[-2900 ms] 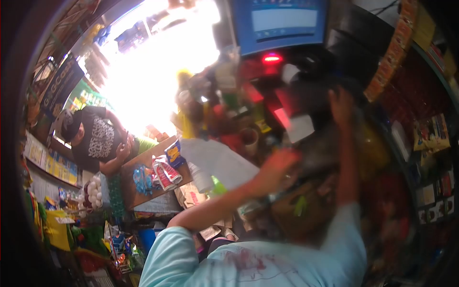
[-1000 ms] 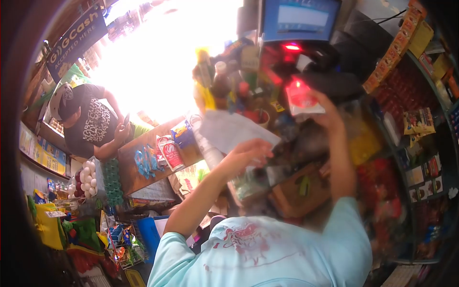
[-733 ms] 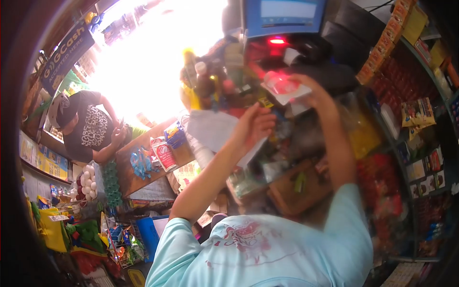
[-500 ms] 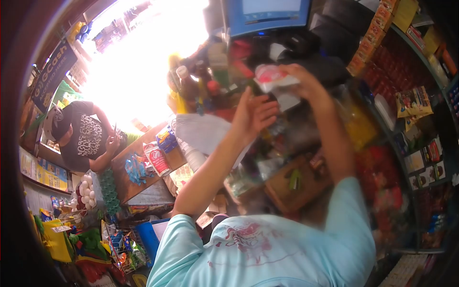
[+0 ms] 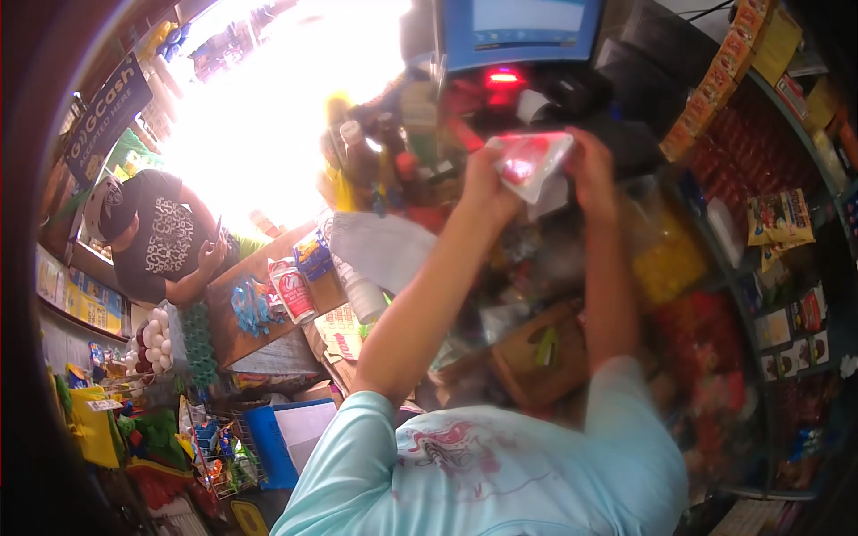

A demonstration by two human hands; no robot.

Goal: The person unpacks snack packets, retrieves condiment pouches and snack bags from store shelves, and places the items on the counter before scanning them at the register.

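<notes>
Both my hands hold a shiny white plastic packet with a red print (image 5: 527,163), raised in front of the dark equipment under the screen. My left hand (image 5: 490,185) grips its left edge, fingers closed and partly hidden behind it. On the other side, my right hand (image 5: 592,171) has its fingers closed on the right edge. Just beyond the packet a red light (image 5: 505,79) glows on a dark device. The monitor (image 5: 518,34) with a blue frame stands behind it.
Bottles (image 5: 352,143) stand left of my hands. A wooden counter (image 5: 259,284) holds a red-and-white pack (image 5: 290,290) and blue strips. Across it, a person in a dark cap (image 5: 165,228) holds a phone. Eggs (image 5: 157,344) lie at left; stocked shelves (image 5: 782,223) line the right.
My left hand, earlier apart with its fingers spread, now grips the packet too. The packet has turned in my right hand. A red light has come on below the monitor.
</notes>
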